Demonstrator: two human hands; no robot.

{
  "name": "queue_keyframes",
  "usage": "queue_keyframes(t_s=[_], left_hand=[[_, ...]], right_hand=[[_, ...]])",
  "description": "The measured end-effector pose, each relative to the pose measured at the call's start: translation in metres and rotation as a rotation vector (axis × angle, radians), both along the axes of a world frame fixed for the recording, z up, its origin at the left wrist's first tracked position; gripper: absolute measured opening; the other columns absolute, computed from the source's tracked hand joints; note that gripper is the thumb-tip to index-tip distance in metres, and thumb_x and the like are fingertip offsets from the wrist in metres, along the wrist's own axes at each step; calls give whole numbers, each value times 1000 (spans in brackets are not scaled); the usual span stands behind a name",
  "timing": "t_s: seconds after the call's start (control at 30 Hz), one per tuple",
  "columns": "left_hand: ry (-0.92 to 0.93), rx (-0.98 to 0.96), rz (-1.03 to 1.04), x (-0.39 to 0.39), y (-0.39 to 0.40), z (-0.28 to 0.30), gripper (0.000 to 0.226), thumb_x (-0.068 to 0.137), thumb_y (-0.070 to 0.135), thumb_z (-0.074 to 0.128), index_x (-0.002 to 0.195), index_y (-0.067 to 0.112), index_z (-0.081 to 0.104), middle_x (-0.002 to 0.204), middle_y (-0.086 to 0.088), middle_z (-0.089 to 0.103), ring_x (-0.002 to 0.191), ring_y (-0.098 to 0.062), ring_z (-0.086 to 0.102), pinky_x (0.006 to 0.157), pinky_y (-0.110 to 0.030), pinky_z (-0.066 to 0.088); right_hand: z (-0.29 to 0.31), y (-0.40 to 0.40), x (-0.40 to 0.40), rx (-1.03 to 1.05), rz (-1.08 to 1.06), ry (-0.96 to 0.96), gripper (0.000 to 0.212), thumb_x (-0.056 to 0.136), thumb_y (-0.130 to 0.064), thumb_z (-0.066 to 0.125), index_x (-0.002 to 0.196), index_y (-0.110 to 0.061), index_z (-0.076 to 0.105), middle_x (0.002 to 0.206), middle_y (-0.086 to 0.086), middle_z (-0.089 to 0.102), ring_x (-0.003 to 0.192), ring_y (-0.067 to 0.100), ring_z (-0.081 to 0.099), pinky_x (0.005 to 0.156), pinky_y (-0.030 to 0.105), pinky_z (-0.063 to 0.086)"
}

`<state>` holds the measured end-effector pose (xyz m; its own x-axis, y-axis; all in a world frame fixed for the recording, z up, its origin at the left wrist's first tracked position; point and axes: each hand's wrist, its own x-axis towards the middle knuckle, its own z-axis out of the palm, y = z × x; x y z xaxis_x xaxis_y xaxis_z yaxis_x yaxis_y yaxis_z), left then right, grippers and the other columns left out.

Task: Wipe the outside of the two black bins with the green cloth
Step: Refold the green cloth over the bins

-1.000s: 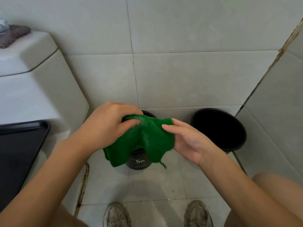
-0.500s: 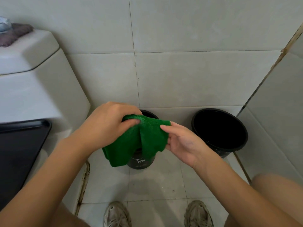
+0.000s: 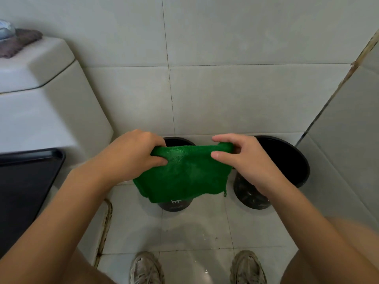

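Left hand (image 3: pixel 131 156) and right hand (image 3: pixel 244 160) are each pinching, fingers curled, a top corner of the green cloth (image 3: pixel 184 173), stretching it over the left black bin (image 3: pixel 174 204).

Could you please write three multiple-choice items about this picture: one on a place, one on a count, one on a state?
1. Where does the dark tray lie?
A. at the left, beside the toilet
B. inside a bin
C. on the floor between the shoes

2. How many black bins stand on the floor?
A. one
B. two
C. three

3. How is the green cloth held?
A. by the left hand alone
B. by no hand
C. by both hands, spread between them

Answers:
1 A: the dark tray is at the left edge, beside the toilet.
2 B: left bin and right bin.
3 C: the left hand and right hand grip the green cloth.
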<state>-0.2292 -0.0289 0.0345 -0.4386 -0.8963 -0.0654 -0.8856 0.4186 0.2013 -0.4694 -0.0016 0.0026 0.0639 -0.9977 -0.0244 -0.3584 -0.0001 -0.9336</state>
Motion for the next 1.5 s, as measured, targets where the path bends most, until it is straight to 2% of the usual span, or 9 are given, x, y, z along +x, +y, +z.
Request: queue_keyframes(t_s=[0.1, 0.2, 0.33, 0.47, 0.83, 1.0, 1.17, 1.3, 1.5], left_hand=[[-31, 52, 7, 1, 0, -2, 13, 91, 25, 66, 104, 24, 69, 91, 5, 68, 83, -13, 62, 75, -32, 51], [-3, 77, 9, 4, -5, -8, 8, 93, 22, 63, 87, 27, 67, 84, 4, 67, 77, -14, 62, 72, -32, 51], [384, 266, 48, 25, -15, -9, 20, 86, 39, 65, 80, 22, 71, 78, -6, 71, 75, -23, 68, 72, -38, 55], [888, 446, 202, 23, -13, -5, 15, 84, 18, 71, 93, 6, 75, 90, -12, 76, 82, -20, 73, 76, -25, 59], [1183, 514, 598, -32, -4, -16, 12, 93, 11, 60, 95, 1, 67, 72, -11, 68, 50, -13, 66, 44, -20, 52], [1215, 427, 513, -62, 10, -19, 8, 93, 5, 59, 98, 6, 65, 86, -11, 70, 72, -20, 69, 56, -28, 59], [1304, 493, 261, -70, 18, -17, 46, 81, -6, 51, 120, 13, 65, 111, -2, 72, 102, -12, 69, 79, -24, 58], [1358, 638, 38, -56, 19, -12, 63, 65, -6, 44, 122, 15, 63, 121, -2, 70, 113, -14, 66, 91, -31, 56], [1062, -46, 237, -53, 10, -11, 41, 88, -4, 63, 117, 23, 55, 105, 6, 62, 95, -1, 59, 76, -10, 48]], right_hand=[[-1, -1, 0, -134, -17, 504, 27, 83, -22, 74, 110, -23, 70, 104, -5, 60, 100, 11, 55, 83, 26, 44], [2, -1, 0, -192, -34, 636, 12, 83, -29, 72, 80, -21, 65, 90, -3, 52, 85, 13, 50, 69, 31, 34], [9, -6, -7, -1, 2, 107, 14, 84, -19, 70, 81, -6, 67, 90, 11, 68, 81, 20, 65, 77, 40, 51], [10, -7, -6, 270, 10, -486, 20, 91, -16, 60, 104, -6, 70, 101, 12, 74, 93, 25, 71, 85, 39, 55], [-7, -3, 23, 294, -366, -728, 17, 95, -13, 57, 110, -6, 63, 99, 14, 73, 84, 25, 72, 58, 32, 58], [-12, 2, 47, 58, -349, -418, 7, 95, -15, 57, 102, -18, 54, 101, 9, 66, 94, 23, 66, 87, 47, 55], [-10, 6, 53, -32, -238, -429, 32, 85, -26, 71, 113, -23, 55, 104, -2, 68, 99, 13, 66, 90, 41, 54], [-6, 4, 41, -103, -198, -421, 47, 78, 2, 73, 117, -15, 53, 106, 4, 67, 100, 17, 67, 84, 37, 56], [12, 6, 23, -117, -225, -564, 16, 90, -2, 61, 104, -9, 65, 100, 11, 72, 94, 26, 70, 85, 46, 57]])
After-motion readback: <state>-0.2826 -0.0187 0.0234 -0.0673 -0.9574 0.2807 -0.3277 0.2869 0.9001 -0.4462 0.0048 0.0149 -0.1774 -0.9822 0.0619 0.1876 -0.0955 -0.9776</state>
